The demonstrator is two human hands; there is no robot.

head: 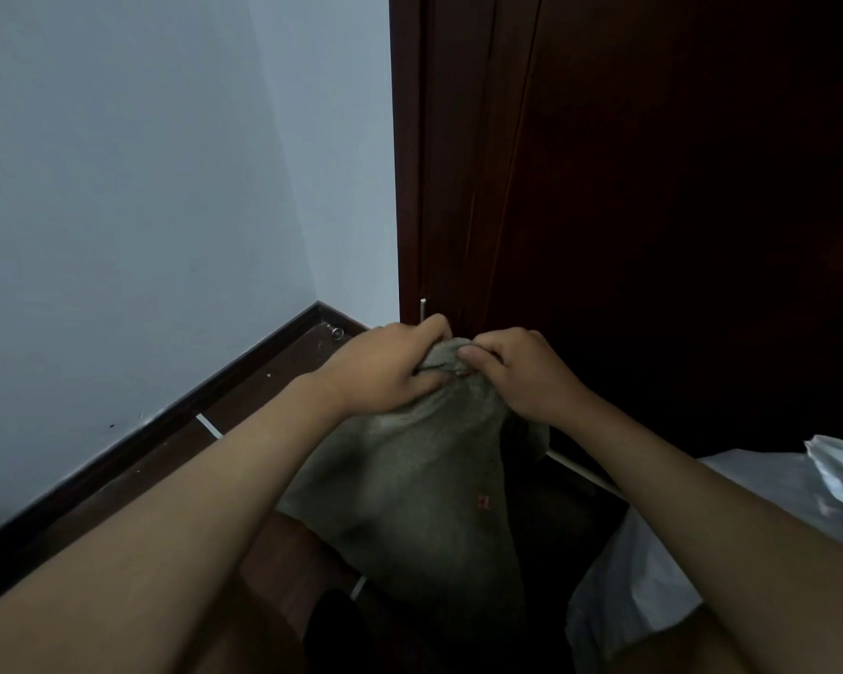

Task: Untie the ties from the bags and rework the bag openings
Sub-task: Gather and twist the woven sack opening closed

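A grey-green woven sack (410,484) stands on the floor in front of me, full and bulging, with a small red mark on its side. Its top is bunched into a neck. My left hand (385,372) grips the left side of that neck with curled fingers. My right hand (517,372) pinches the right side of the gathered cloth between thumb and fingers. Any tie at the neck is hidden under my fingers.
A translucent white plastic bag (770,484) lies at the right, beside the sack. A dark wooden door (653,211) rises behind the sack, and a pale wall (142,211) with dark skirting (176,411) runs along the left. The floor is dark wood.
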